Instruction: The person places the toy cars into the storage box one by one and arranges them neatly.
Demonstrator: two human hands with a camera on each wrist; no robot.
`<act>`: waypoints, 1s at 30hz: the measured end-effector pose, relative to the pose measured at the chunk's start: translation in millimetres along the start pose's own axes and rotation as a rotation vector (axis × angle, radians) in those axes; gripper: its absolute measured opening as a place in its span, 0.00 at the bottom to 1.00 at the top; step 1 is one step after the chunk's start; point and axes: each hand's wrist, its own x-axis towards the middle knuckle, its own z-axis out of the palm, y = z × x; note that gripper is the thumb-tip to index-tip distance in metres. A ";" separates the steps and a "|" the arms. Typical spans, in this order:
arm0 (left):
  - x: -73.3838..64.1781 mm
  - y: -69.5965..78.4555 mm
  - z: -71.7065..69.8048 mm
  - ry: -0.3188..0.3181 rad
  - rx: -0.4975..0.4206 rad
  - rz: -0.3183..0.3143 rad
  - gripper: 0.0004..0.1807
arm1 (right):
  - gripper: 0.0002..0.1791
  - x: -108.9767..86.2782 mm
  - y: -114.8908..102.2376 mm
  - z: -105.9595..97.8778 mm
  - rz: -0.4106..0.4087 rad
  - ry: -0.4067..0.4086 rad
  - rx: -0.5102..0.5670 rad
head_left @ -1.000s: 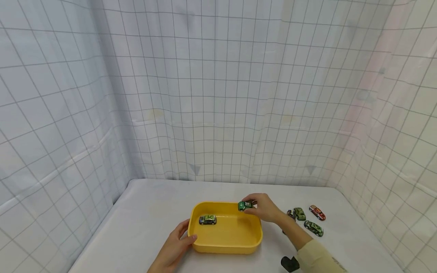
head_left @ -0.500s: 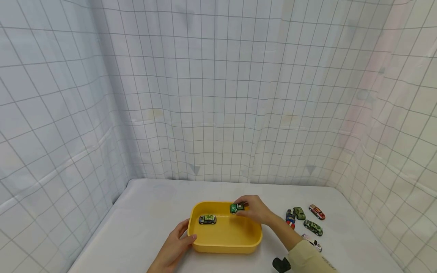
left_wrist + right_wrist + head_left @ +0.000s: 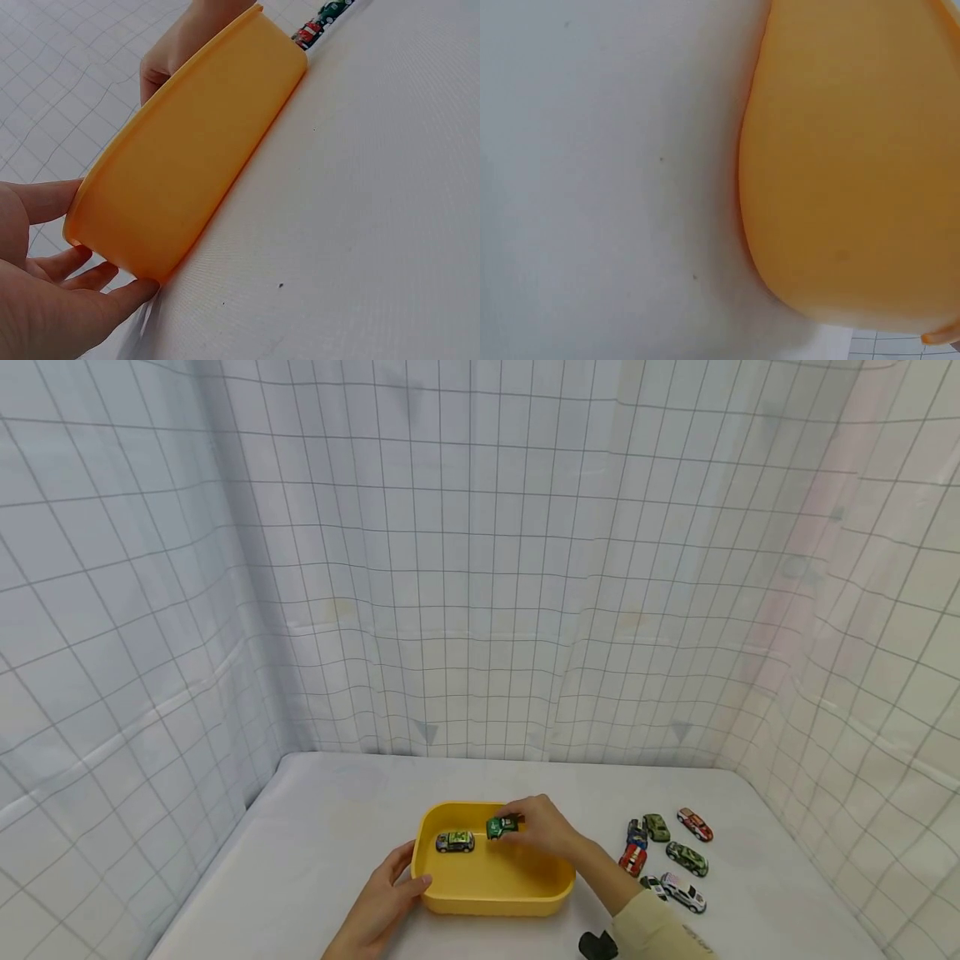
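Observation:
A yellow plastic bin [image 3: 491, 907] stands on the white table. My left hand [image 3: 381, 897] holds its left end, thumb at the rim and fingers against the outer wall. Inside, toward the left, lies a toy car [image 3: 455, 842] with a green and yellow pattern. Over the bin's back middle, my right hand [image 3: 543, 828] pinches a dark green toy car [image 3: 498, 827] by its right end. The left wrist view shows the fingertips [image 3: 142, 291] of the left hand low on the bin's corner. In the right wrist view the bin's outer wall [image 3: 847, 172] hides the right fingers.
Right of the bin lie several toy cars, among them a red one [image 3: 633, 859], a camouflage one [image 3: 687, 858], a white one [image 3: 684, 892] and an orange-red one [image 3: 694, 824]. Gridded white curtains [image 3: 480, 610] enclose the table's back and sides.
My right hand has carried the green car leftward and down, from the bin's back right rim to its middle. More cars show behind the forearm. The left hand stays put.

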 end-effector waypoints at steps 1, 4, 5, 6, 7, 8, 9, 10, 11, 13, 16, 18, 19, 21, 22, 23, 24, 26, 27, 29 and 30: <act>-0.2 0.0 -0.1 -0.001 -0.001 0.001 0.44 | 0.14 0.7 -0.2 1.9 0.002 -0.008 -0.007; -0.7 0.1 -0.1 -0.002 0.000 0.003 0.44 | 0.13 2.4 -0.6 8.1 0.008 -0.023 -0.028; -0.7 0.1 -0.1 -0.003 0.000 0.004 0.44 | 0.13 3.0 -0.1 10.6 0.017 -0.027 -0.041; -0.9 0.1 0.0 -0.004 -0.001 0.005 0.44 | 0.13 3.7 0.2 13.0 0.021 -0.031 -0.056; -1.0 0.1 0.0 -0.005 0.000 0.007 0.44 | 0.13 4.5 0.9 15.4 0.028 -0.036 -0.070; -1.1 0.2 0.2 -0.008 -0.002 0.007 0.44 | 0.13 5.1 0.9 17.4 0.037 -0.040 -0.080; -1.3 0.3 0.3 -0.009 -0.002 0.007 0.44 | 0.13 5.7 1.0 19.6 0.045 -0.042 -0.093; -1.4 0.4 0.4 -0.010 -0.003 0.005 0.44 | 0.13 6.1 1.1 21.4 0.053 -0.043 -0.107; -1.5 0.6 0.6 -0.011 -0.003 0.005 0.44 | 0.13 6.4 0.9 22.9 0.060 -0.043 -0.117; -1.5 1.2 0.7 -0.010 -0.002 0.002 0.44 | 0.13 6.8 0.2 25.1 0.070 -0.039 -0.123; -1.3 2.1 0.4 -0.004 0.004 -0.001 0.45 | 0.13 6.8 -1.0 27.6 0.075 -0.030 -0.147; -1.2 2.5 0.1 -0.006 0.006 0.001 0.44 | 0.13 7.0 -0.9 29.4 0.070 -0.030 -0.165; -1.2 2.6 0.0 -0.008 0.006 0.002 0.44 | 0.14 7.3 -0.4 30.4 0.065 -0.030 -0.180; -1.3 2.6 -0.1 -0.013 0.008 0.006 0.44 | 0.14 7.7 0.6 32.4 0.051 -0.029 -0.206; -1.5 2.5 -0.1 -0.017 0.006 0.007 0.44 | 0.14 7.8 1.3 33.5 0.050 -0.029 -0.217; -1.5 2.4 -0.2 -0.019 0.005 0.007 0.44 | 0.14 7.8 2.1 34.5 0.048 -0.028 -0.223; -1.6 2.2 -0.2 -0.020 0.004 0.008 0.44 | 0.14 7.9 2.6 35.2 0.045 -0.026 -0.228; -1.9 1.8 -0.2 -0.022 0.004 0.009 0.44 | 0.15 7.9 3.1 36.1 0.048 -0.023 -0.232; -2.1 1.6 -0.2 -0.024 0.003 0.009 0.44 | 0.15 7.8 3.2 36.2 0.053 -0.022 -0.233; -2.5 1.3 0.1 -0.026 0.002 0.011 0.44 | 0.16 7.5 3.5 36.3 0.060 -0.022 -0.235; -2.6 1.2 0.3 -0.028 0.001 0.012 0.44 | 0.16 7.4 3.4 36.0 0.067 -0.023 -0.234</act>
